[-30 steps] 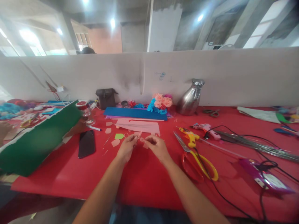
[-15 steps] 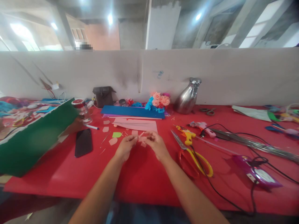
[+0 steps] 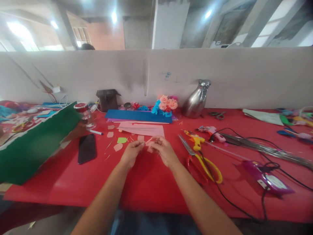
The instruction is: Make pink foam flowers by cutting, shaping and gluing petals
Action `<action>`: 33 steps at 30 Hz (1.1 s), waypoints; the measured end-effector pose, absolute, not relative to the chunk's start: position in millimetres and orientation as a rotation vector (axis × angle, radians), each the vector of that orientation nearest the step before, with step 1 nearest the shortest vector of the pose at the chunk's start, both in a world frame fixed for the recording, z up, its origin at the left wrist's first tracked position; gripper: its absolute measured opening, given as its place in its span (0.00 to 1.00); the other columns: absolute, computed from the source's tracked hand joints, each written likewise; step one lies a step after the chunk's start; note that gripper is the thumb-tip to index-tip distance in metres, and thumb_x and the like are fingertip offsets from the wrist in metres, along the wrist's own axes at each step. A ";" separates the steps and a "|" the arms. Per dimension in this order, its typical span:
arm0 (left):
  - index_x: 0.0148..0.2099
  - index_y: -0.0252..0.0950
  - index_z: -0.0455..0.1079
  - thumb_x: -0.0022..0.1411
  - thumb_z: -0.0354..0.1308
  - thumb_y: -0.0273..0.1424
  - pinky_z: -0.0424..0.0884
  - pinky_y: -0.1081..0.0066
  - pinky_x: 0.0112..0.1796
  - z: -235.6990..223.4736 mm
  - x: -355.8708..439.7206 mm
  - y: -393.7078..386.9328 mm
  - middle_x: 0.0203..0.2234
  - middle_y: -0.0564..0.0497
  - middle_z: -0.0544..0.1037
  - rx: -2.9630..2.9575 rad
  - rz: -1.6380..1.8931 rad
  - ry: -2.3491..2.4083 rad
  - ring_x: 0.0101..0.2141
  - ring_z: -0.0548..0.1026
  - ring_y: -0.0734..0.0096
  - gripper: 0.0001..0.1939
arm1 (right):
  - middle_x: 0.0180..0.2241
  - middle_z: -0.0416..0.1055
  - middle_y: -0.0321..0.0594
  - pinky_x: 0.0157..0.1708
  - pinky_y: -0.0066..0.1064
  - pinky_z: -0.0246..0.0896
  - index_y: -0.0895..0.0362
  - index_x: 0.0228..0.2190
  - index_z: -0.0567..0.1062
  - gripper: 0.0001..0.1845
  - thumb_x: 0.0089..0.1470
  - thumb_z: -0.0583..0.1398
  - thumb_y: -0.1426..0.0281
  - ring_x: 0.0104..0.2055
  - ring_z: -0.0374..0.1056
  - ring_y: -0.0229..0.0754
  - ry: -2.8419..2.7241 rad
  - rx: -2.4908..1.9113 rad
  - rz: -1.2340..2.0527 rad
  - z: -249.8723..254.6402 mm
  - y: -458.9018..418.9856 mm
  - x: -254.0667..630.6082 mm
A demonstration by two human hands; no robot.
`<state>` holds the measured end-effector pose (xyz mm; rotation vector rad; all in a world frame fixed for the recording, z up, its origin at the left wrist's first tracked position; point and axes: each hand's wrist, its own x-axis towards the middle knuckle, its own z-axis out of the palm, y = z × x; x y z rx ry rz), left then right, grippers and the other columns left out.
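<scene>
- Pink paper piece (image 3: 149, 144): raised above the surface (image 3: 146, 195), well inward from its near edge.
- Left hand (image 3: 131, 152) and right hand (image 3: 165, 152) pinch it, fingertips closed.
- Seems light, soft, easily creased; its edges suit a gentle grip.

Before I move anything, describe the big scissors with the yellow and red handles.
The big scissors lie on the red tabletop, right of the right hand, untouched by it. The blades look metallic and closed, pointing away and leftward. One handle loop is yellow, the other red; both look like plastic. A black cord crosses them near the yellow glue gun.
</scene>
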<state>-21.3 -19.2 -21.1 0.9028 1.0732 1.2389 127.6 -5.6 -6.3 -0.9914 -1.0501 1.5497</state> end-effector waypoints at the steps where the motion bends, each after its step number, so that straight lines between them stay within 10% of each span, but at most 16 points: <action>1: 0.31 0.33 0.73 0.44 0.65 0.37 0.55 0.74 0.27 -21.7 -21.5 -18.9 0.19 0.56 0.68 0.912 1.241 1.075 0.22 0.60 0.78 0.13 | 0.25 0.72 0.33 0.28 0.30 0.62 0.56 0.35 0.68 0.21 0.36 0.66 0.68 0.24 0.67 0.36 -1.051 -0.984 1.556 -6.6 -5.5 127.9; 33: 0.30 0.35 0.71 0.50 0.59 0.32 0.57 0.73 0.28 -14.2 -16.5 -23.6 0.21 0.55 0.69 1.114 1.237 1.234 0.23 0.61 0.76 0.05 | 0.22 0.72 0.36 0.30 0.31 0.61 0.58 0.26 0.75 0.10 0.38 0.65 0.65 0.22 0.64 0.35 -1.161 -0.980 1.488 -6.7 -3.7 126.0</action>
